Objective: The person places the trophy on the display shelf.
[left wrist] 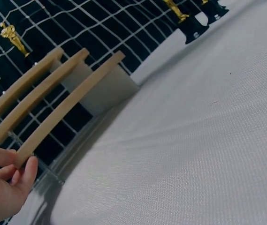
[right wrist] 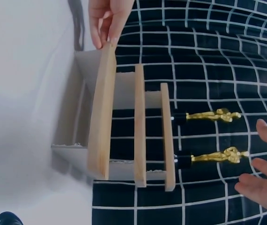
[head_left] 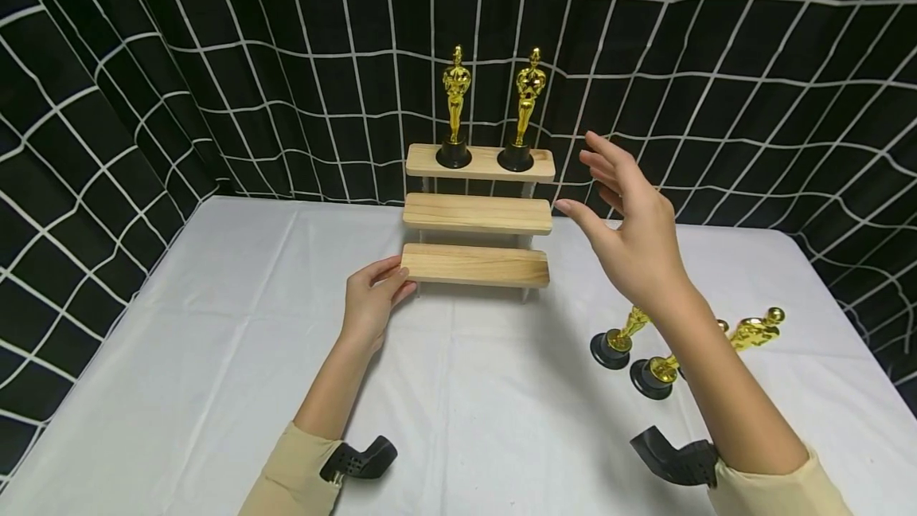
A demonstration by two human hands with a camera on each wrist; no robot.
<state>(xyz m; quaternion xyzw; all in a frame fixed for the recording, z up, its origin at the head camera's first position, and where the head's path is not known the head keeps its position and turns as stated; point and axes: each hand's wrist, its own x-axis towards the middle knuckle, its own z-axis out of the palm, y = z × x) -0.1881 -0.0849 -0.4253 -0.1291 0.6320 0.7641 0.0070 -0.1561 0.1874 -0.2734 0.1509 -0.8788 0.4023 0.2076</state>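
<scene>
The left hand (head_left: 371, 301) is gripping a three-tier wooden display stand (head_left: 476, 213) while the right hand (head_left: 634, 237) is hovering open.
The left is pinching the left end of the lowest shelf (head_left: 475, 265), probably keeping the stand from shifting; the right, touching nothing, is hanging just right of the top shelf (head_left: 484, 162). Two golden statuettes (head_left: 456, 94) are standing there, wide black bases (head_left: 454, 156) likely balancing them; more statuettes (head_left: 619, 339) are standing on the white-clothed table (head_left: 444, 388), partly hidden by the right forearm (head_left: 731, 388).
</scene>
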